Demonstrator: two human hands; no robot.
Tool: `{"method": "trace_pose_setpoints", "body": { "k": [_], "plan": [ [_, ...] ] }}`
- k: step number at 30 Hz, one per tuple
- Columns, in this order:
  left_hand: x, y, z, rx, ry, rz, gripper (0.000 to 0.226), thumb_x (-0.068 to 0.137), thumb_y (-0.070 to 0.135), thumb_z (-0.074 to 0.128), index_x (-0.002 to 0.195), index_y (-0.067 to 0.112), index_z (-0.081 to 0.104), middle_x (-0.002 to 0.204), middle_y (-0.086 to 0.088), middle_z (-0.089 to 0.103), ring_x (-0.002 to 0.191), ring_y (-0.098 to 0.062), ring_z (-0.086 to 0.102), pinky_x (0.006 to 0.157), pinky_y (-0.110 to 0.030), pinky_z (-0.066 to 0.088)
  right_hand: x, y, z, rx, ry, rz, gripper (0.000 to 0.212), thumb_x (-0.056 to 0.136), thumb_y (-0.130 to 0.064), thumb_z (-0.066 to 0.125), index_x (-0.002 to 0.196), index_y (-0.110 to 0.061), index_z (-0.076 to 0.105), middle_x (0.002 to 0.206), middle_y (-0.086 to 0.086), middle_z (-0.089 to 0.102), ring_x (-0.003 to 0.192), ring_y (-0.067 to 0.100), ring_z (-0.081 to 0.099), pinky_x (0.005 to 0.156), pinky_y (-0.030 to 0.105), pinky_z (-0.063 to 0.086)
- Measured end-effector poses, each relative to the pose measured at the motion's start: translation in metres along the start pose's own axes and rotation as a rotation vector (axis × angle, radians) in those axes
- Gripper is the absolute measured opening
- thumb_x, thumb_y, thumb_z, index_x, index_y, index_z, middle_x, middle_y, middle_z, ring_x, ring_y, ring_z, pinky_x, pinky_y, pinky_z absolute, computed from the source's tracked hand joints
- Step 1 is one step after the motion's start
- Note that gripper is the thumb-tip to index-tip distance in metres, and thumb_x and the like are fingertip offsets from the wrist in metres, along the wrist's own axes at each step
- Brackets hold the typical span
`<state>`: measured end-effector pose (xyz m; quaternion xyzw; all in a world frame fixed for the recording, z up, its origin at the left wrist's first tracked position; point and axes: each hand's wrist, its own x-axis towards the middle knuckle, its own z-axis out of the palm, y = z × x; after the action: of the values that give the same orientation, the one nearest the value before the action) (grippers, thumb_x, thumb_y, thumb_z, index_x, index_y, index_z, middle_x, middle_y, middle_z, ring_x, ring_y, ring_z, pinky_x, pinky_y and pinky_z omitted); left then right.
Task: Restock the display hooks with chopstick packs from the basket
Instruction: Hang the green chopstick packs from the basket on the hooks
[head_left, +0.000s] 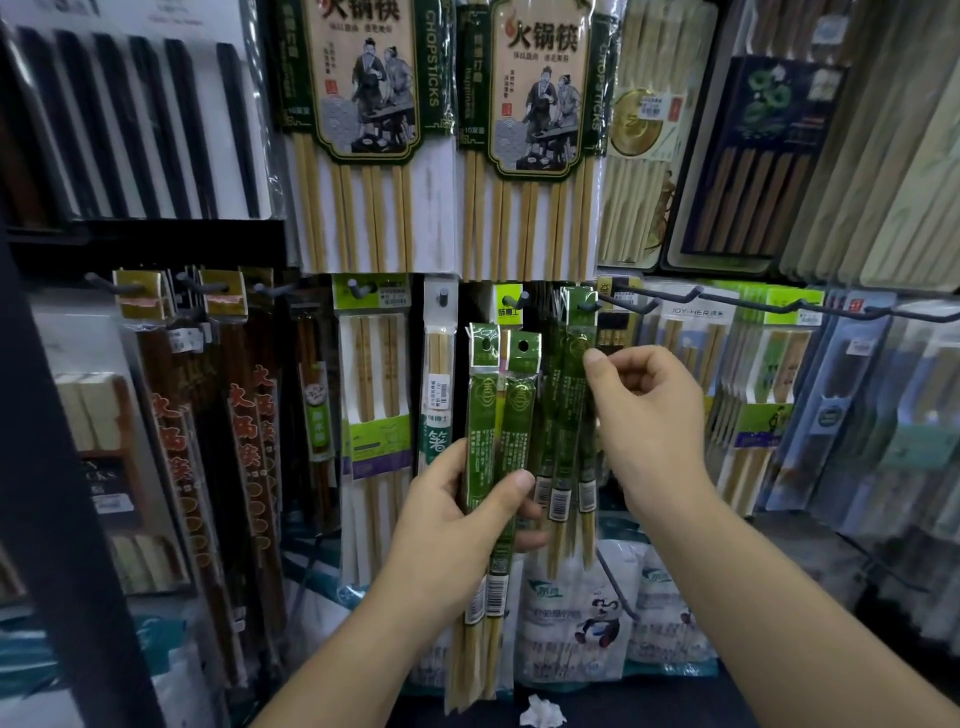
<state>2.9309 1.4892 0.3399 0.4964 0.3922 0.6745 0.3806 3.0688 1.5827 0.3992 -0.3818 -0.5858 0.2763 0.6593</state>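
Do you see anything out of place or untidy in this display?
Yes: a crumpled white scrap lies on the dark surface below the hanging packs. It is loose among packaged goods, so it looks like litter.

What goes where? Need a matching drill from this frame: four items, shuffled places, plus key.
1. two green-sleeved bamboo chopstick packs
2. hooked bunch of green-sleeved chopstick packs
3. crumpled white paper scrap
4. long black chopsticks

A. top left of the view
B. gripped by the left hand
C. bottom edge, below the packs
D. beside the thumb of the right hand

Pairs: 1-B, 2-D, 3-C, 4-A
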Motion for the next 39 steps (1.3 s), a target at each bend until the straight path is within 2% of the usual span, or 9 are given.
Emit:
{"method": "trace_pose_setpoints", "body": {
  "k": [7,13,17,23,25,28,31,36,39],
  "plan": [
    [-0.001,-0.001,0.005,-0.026,-0.064,0.000,0.022,0.092,0.009,0.072,0.097,0.030,0.075,0.092,-0.009,0.076,0.082,-0.024,0.075,0.068,-0.040,0.064,-0.025,-0.018,-0.004,0.079,-0.332,-0.053,0.014,0.095,-0.029,0.069,0.082,-0.029,0.075,0.069,-0.010,0.067,0.065,0.003,0.059,0.059,0.014,0.048],
    [0.002,-0.009,-0.002,0.076,-0.006,0.043,0.015,0.080,0.046,0.072,0.092,0.037,0.071,0.095,0.005,0.077,0.090,-0.011,0.075,0.074,-0.025,0.060,-0.006,-0.028,-0.007,0.175,-0.209,0.043,0.027,0.099,-0.027,0.065,0.074,-0.033,0.073,0.062,-0.008,0.056,0.058,0.005,0.053,0.054,0.018,0.041],
    [0.004,-0.012,-0.006,0.079,-0.016,0.020,0.026,0.080,0.058,0.066,0.090,0.033,0.063,0.067,0.002,0.061,0.061,-0.016,0.062,0.063,-0.027,0.057,0.006,-0.031,-0.006,0.169,-0.154,0.062,0.032,0.100,-0.030,0.063,0.070,-0.034,0.072,0.058,-0.008,0.050,0.058,0.008,0.048,0.052,0.020,0.039],
    [0.003,-0.008,-0.005,0.022,-0.095,-0.062,0.055,0.070,0.073,0.075,0.101,0.031,0.059,0.059,0.003,0.045,0.044,-0.013,0.038,0.041,-0.029,0.037,0.013,-0.031,-0.002,0.160,-0.097,0.084,0.033,0.099,-0.031,0.064,0.067,-0.032,0.071,0.056,-0.009,0.049,0.058,0.010,0.047,0.054,0.025,0.039],
    [0.002,-0.008,-0.005,-0.017,-0.095,-0.095,0.060,0.074,0.069,0.075,0.116,0.032,0.054,0.063,0.000,0.044,0.046,-0.013,0.036,0.043,-0.028,0.033,0.015,-0.029,-0.001,0.150,-0.094,0.100,0.034,0.099,-0.031,0.064,0.066,-0.028,0.070,0.055,-0.008,0.047,0.057,0.010,0.045,0.052,0.023,0.039],
    [0.000,-0.007,-0.006,-0.103,-0.135,-0.097,0.047,0.082,0.057,0.067,0.104,0.017,0.053,0.070,0.001,0.049,0.050,-0.012,0.039,0.044,-0.025,0.034,0.016,-0.025,-0.002,0.099,-0.083,0.100,0.035,0.098,-0.031,0.065,0.066,-0.018,0.068,0.058,-0.001,0.045,0.056,0.010,0.042,0.049,0.017,0.042],
    [-0.001,-0.006,-0.005,-0.093,-0.135,-0.077,0.026,0.097,0.043,0.061,0.106,0.018,0.056,0.076,0.000,0.057,0.056,-0.012,0.048,0.048,-0.026,0.043,0.015,-0.019,-0.004,0.043,-0.053,0.079,0.034,0.096,-0.033,0.068,0.072,-0.010,0.069,0.062,0.003,0.047,0.055,0.008,0.044,0.051,0.011,0.043],
    [-0.001,-0.002,0.000,-0.020,-0.150,0.000,0.033,0.091,0.042,0.058,0.109,0.014,0.059,0.079,-0.001,0.065,0.064,-0.015,0.060,0.055,-0.026,0.052,0.005,-0.012,-0.007,0.052,-0.008,0.081,0.028,0.093,-0.036,0.071,0.074,-0.016,0.067,0.063,-0.004,0.055,0.057,0.005,0.049,0.055,0.018,0.045],
    [-0.002,-0.001,0.002,-0.030,-0.160,0.004,0.036,0.092,0.037,0.059,0.113,0.008,0.058,0.079,-0.003,0.067,0.064,-0.017,0.062,0.053,-0.027,0.052,-0.011,-0.015,-0.007,0.098,-0.144,0.060,0.025,0.097,-0.035,0.066,0.078,-0.021,0.074,0.068,-0.004,0.066,0.060,0.002,0.055,0.056,0.014,0.048]
  ]
}}
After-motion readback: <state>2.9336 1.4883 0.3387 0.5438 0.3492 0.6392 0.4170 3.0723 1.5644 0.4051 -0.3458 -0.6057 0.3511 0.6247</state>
